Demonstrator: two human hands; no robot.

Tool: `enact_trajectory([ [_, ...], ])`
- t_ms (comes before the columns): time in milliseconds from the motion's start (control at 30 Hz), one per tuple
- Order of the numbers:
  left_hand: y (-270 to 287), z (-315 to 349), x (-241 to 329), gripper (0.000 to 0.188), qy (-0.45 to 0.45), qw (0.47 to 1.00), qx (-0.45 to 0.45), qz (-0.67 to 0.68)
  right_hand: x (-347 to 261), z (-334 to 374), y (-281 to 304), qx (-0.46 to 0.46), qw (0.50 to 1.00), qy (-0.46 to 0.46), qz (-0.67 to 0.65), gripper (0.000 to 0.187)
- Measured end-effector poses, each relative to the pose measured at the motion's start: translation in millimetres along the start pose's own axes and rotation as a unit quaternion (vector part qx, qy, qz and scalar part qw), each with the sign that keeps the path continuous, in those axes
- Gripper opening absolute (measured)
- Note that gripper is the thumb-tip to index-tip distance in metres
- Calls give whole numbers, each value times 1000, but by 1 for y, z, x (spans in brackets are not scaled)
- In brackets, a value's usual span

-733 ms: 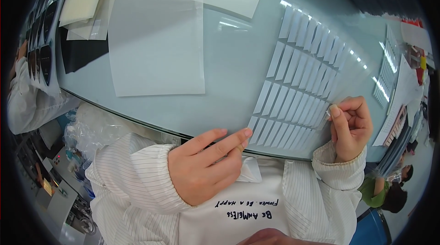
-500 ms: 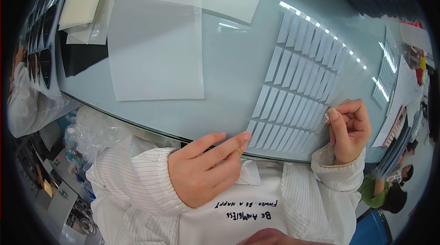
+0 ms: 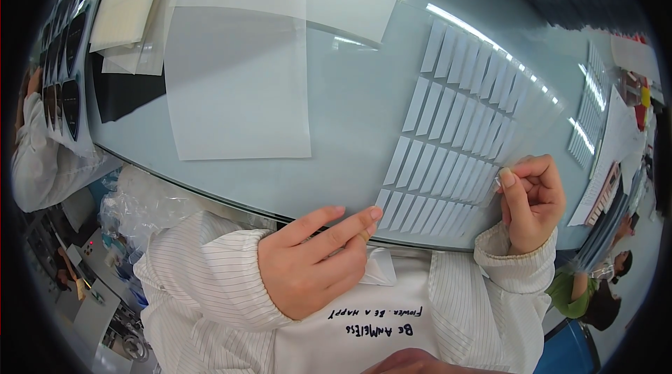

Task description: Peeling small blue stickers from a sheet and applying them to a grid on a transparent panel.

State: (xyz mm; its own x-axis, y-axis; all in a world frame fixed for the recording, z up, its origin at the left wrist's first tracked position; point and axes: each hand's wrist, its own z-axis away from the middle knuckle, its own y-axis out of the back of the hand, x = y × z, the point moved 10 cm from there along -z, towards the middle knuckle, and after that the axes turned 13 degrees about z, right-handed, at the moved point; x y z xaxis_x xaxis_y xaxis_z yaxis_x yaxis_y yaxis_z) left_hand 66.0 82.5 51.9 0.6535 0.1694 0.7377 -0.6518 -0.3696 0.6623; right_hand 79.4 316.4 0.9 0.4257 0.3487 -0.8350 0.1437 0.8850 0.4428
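Your left hand [image 3: 315, 262] sits lower middle, fingers loosely spread, holding nothing I can see, dark lettering [image 3: 380, 330] on your shirt [image 3: 336, 349], then the sheet of white strips [image 3: 448, 111] right of centre, where your right hand [image 3: 532, 199] pinches what looks like clear film [image 3: 498, 181], so I'd guess edge-lifting, needing a gentle grip

A glass-topped table [image 3: 346, 104] anchors what appears to be a workshop for light handwork, with pale strips [image 3: 439, 167] laid out in even rows and large plain sheets [image 3: 238, 101] to their left. Crumpled clear plastic [image 3: 143, 199] gathers by the table's edge, and the space is shared (a white sleeve [image 3: 40, 160] at far left, a person in green [image 3: 575, 291] at right).
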Motion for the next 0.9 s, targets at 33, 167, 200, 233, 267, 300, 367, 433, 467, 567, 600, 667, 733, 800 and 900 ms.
enact_trajectory([
  [33, 0, 0, 0, 6, 1, 1000, -1, 2, 0, 0, 0, 0, 1000, -4, -2, 11],
  [167, -1, 1, 0, 5, 1, 1000, 3, 0, 1, 0, -1, 2, 1000, -9, -3, 11],
  [200, -1, 1, 0, 5, 1, 1000, 3, 0, 1, 0, -1, 2, 1000, -9, -3, 11],
  [233, -1, 1, -1, 5, 1, 1000, 3, 0, 0, 0, -1, 4, 1000, -8, -5, 10],
  [267, -1, 1, -1, 5, 1, 1000, 3, 0, 0, -1, -1, 6, 1000, -7, -7, 10],
  [300, -1, 1, 0, 4, 0, 1000, 5, 0, 1, 0, -1, 6, 1000, -7, -7, 10],
  [367, 0, 1, 0, 4, -2, 1000, 7, 0, 1, 0, -1, 6, 1000, -11, -2, 10],
  [433, -1, 1, 0, 4, -1, 1000, 3, 2, 0, 0, 0, 6, 1000, -11, -5, 10],
  [467, -1, 1, -1, 4, -1, 1000, 3, 2, 0, 0, 0, 5, 1000, -11, -9, 10],
  [567, 0, 1, 0, 4, -6, 1000, 9, -1, 0, -1, 0, 11, 1000, -9, -3, 10],
  [600, -1, 0, 0, 4, -3, 1000, 7, -1, 0, -1, 0, 10, 1000, -9, -4, 10],
  [667, -1, 1, 0, 4, -1, 1000, 6, -1, 1, -1, 0, 11, 1000, -17, -7, 10],
  [733, 0, 2, 1, 4, -1, 1000, 14, -1, -1, 1, 0, 10, 1000, -14, -3, 10],
  [800, 0, 1, 0, 4, 0, 1000, 12, -2, 0, 0, 0, 8, 1000, -12, -2, 10],
  [900, 0, 0, -1, 4, -2, 1000, 13, -2, 1, 0, -1, 13, 1000, -20, -1, 10],
])
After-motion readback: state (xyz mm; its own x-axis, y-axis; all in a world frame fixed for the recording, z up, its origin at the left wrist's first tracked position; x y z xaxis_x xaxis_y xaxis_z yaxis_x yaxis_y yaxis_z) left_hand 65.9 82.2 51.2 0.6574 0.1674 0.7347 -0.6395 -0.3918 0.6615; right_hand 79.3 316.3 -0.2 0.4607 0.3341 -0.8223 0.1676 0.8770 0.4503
